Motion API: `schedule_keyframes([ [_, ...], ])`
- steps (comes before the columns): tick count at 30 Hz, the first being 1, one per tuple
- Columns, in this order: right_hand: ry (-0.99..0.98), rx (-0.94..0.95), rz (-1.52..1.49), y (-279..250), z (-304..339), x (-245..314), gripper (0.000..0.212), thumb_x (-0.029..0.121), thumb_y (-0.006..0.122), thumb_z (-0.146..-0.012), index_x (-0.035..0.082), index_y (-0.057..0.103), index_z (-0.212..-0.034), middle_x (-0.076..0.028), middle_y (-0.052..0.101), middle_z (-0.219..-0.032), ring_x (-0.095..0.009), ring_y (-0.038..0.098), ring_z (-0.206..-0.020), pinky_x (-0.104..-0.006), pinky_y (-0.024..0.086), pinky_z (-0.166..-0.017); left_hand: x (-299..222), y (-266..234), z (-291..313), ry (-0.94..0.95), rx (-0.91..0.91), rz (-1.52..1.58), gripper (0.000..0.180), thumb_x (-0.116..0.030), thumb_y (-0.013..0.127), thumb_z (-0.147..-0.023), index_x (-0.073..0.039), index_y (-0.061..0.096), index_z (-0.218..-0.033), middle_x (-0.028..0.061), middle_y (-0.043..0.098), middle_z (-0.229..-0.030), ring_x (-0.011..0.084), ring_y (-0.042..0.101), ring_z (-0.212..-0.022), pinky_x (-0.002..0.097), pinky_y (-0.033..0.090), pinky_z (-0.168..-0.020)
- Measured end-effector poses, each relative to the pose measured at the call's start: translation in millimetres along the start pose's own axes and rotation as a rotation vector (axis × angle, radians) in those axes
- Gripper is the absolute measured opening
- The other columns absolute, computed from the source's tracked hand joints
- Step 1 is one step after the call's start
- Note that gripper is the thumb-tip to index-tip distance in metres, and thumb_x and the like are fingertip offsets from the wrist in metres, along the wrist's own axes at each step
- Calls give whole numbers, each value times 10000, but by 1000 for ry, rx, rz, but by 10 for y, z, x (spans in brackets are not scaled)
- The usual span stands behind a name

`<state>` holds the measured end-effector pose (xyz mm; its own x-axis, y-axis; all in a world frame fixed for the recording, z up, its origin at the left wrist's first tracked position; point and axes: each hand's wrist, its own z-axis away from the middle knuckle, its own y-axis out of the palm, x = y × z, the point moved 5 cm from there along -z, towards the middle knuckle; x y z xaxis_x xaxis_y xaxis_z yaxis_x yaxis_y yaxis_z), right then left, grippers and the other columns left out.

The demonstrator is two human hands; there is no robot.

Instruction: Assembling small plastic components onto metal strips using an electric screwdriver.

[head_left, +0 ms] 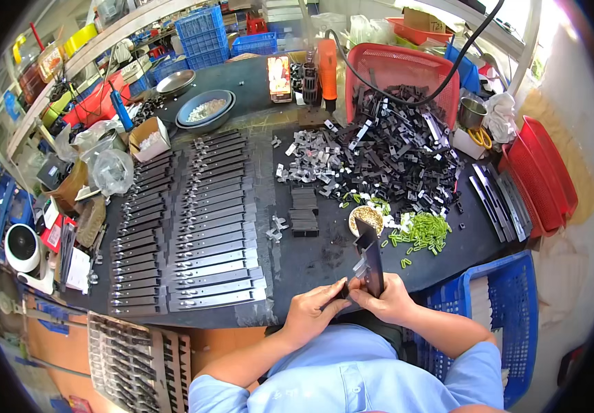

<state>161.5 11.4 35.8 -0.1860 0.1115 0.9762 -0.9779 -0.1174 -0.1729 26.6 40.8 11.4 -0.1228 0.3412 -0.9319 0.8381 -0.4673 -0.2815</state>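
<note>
Close to my body at the table's front edge, both hands work near each other. My right hand point(386, 300) is closed around a long dark metal strip point(374, 263) that stands tilted upward, with a small silvery bracket at its side. Between the fingers of my left hand point(312, 311) is a small black part point(343, 290), held right beside the strip's lower end; its exact shape is partly hidden. Just beyond the strip stands a small round bowl point(356, 221) of tiny brass-coloured pieces. Bright green cylinders point(426, 233) lie in a pile to its right.
Two columns of similar metal strips point(218, 230) cover the table's left half. A heap of black parts point(407, 151) spills from a red basket point(372, 58). Stacked black pieces point(304, 210) lie at centre. An orange-handled tool point(327, 65) stands behind; a blue crate point(524, 310) sits right.
</note>
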Motion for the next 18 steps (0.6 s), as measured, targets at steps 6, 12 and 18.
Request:
schedule_keyframes([
  [6, -38, -45, 4, -78, 2, -107, 108, 45, 559, -771, -18, 557, -858, -25, 552, -649, -55, 504, -614, -228, 459, -532, -86, 35, -14, 222, -73, -93, 387, -50, 675, -656, -31, 564, -1026, 133, 604, -921, 218, 609, -805, 268, 487, -687],
  [12, 15, 12, -280, -74, -23, -60, 86, 31, 540, -788, -28, 555, -849, -57, 555, -787, -101, 528, -696, -260, 509, -612, -120, 4, -100, 221, -74, -130, 383, -69, 676, -648, -40, 570, -1015, 144, 601, -889, 238, 609, -769, 278, 493, -650],
  [18, -123, 38, -399, -45, 33, -71, 78, 25, 517, -802, -42, 545, -832, -91, 535, -890, -127, 533, -758, -264, 518, -598, -154, 63, -56, 228, -111, -136, 406, -51, 681, -633, -37, 564, -1022, 146, 600, -886, 244, 608, -751, 283, 496, -630],
])
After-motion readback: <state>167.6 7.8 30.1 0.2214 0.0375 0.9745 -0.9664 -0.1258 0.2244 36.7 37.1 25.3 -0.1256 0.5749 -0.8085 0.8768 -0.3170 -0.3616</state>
